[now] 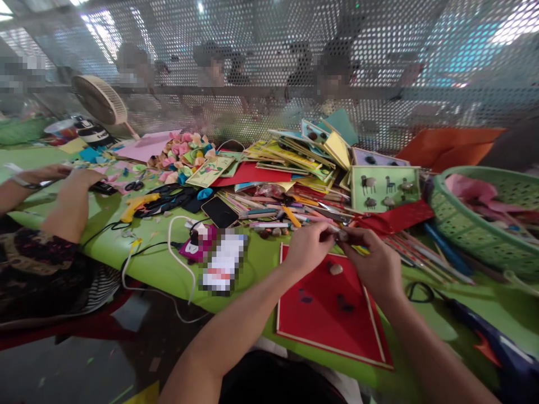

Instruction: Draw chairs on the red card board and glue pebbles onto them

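Note:
My left hand [309, 246] and my right hand [373, 261] meet above a red card [320, 320] that lies on the green table [147, 252]. Both hands pinch a small pale object, perhaps a pebble [342, 234], between the fingertips. On the red card sits one small stone [336, 269] and two dark painted shapes [345, 306]. The card has a pale border.
A heap of decorated cards [385, 188] and pencils [269, 213] lies beyond my hands. A green basket [484, 224] stands at right, a glue gun [137, 206] and phone [219, 212] at left. Another person's hands [71, 182] work at far left. A fan [101, 104] stands behind.

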A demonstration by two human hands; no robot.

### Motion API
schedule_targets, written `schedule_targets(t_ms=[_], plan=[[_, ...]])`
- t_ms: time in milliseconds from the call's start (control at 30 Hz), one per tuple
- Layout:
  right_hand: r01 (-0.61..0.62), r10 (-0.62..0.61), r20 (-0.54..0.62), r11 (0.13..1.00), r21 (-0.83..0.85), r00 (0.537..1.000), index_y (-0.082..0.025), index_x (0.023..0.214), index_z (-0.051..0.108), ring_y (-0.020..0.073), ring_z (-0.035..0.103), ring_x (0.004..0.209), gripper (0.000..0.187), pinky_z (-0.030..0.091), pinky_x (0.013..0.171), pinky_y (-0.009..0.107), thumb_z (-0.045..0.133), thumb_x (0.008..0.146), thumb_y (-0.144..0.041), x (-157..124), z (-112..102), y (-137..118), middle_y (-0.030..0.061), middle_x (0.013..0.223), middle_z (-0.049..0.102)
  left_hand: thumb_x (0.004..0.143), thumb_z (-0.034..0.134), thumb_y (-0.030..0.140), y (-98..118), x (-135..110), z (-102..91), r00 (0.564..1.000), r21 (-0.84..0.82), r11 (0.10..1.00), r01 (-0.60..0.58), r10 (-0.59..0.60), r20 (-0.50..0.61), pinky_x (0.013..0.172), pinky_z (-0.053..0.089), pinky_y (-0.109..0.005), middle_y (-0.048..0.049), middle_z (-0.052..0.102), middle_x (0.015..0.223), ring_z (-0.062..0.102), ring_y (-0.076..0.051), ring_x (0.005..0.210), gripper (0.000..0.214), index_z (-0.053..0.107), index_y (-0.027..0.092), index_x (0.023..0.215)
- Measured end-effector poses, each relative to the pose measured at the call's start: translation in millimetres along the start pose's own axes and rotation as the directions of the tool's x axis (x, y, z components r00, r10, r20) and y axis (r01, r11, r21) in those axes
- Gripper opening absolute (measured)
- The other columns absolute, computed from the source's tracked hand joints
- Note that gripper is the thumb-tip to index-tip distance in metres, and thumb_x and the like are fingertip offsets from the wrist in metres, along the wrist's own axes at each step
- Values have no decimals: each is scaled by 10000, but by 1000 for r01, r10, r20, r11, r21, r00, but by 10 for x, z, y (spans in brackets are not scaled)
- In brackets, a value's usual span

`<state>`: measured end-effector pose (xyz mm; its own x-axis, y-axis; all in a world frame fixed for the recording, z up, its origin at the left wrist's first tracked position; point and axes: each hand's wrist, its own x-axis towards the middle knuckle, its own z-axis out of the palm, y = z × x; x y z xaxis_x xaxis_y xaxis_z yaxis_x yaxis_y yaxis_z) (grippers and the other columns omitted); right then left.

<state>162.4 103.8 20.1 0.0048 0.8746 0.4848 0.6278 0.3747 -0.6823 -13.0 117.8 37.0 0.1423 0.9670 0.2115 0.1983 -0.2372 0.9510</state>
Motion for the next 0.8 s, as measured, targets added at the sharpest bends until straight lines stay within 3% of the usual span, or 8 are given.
schedule_targets(t_ms=[233,367,500,633,800], plan=[[-69,67,18,990,126,998,-238,1043,742,227,767,795,263,600,769,361,765,853,-419,1,46,58,41,913,814,800,649,140,-18,22,8,1000,-28,999,18,-18,-6,795,469,-289,-13,701,794,612,-180,764,83,691,206,827],[-145,138,45,939,311,989,-236,1052,722,228,769,818,314,620,798,382,806,824,-435,17,65,67,53,919,810,841,633,192,-90,56,12,998,-149,987,67,-69,-12,776,486,-271,-31,717,854,628,-177,814,67,698,190,858],[-205,176,105,856,474,979,-241,1053,697,241,780,879,366,635,826,393,839,800,-463,41,74,41,66,952,812,916,604,265,-158,93,34,994,-307,945,112,-102,48,788,521,-274,-67,753,996,651,-171,856,181,737,174,998],[-222,190,115,851,475,975,-244,1038,716,223,760,861,353,627,823,378,852,790,-455,45,55,55,50,947,796,905,666,378,-194,104,69,982,-451,874,180,-131,138,805,536,-297,-64,743,971,650,-159,837,262,746,164,1032],[-168,158,58,917,361,986,-252,1056,765,198,708,790,323,606,745,349,848,794,-421,39,14,74,40,941,756,721,875,484,-205,95,102,962,-569,783,251,-135,238,856,537,-350,-66,748,970,668,-158,827,456,752,152,1008]])
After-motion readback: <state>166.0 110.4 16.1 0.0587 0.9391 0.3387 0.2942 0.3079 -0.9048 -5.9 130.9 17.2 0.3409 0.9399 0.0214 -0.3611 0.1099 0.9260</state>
